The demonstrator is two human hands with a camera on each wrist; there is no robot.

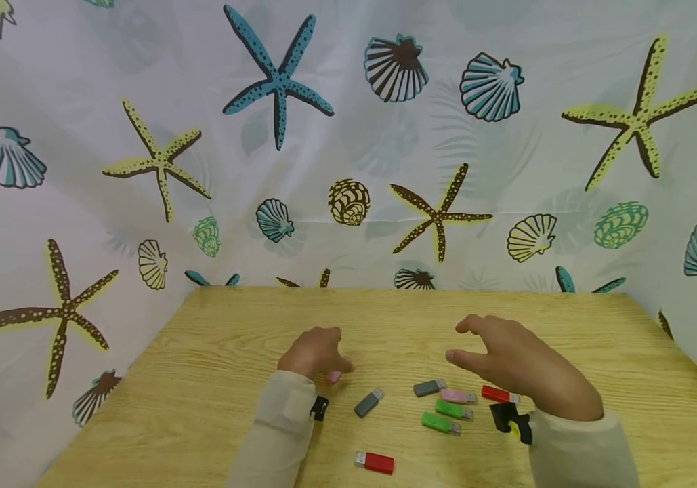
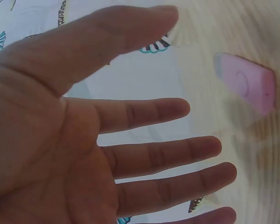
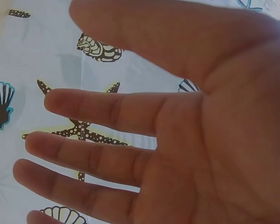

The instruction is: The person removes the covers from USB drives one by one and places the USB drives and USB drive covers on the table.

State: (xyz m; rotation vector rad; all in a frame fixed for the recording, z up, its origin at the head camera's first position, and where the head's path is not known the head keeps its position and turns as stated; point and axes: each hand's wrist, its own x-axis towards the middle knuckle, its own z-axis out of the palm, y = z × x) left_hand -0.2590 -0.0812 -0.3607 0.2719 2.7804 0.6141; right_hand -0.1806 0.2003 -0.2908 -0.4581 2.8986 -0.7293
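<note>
My left hand (image 1: 314, 352) hovers over the table with its fingers extended and spread, holding nothing. A pink USB stick (image 2: 247, 84) lies on the wood just beyond those fingertips in the left wrist view; the head view shows only a bit of it below the hand. My right hand (image 1: 513, 356) is raised, thumb apart from the straight fingers, and its palm is bare in the right wrist view. Near it lie a red USB stick (image 1: 497, 394), a second pink one (image 1: 456, 396), a grey one (image 1: 427, 388) and two green ones (image 1: 453, 409), (image 1: 439, 423).
Another grey USB stick (image 1: 368, 403) lies between the hands. Closer to the front, a red USB stick (image 1: 377, 462) rests by itself. The wooden table (image 1: 214, 407) is bordered at the back and sides by a white cloth (image 1: 324, 156) printed with starfish and shells.
</note>
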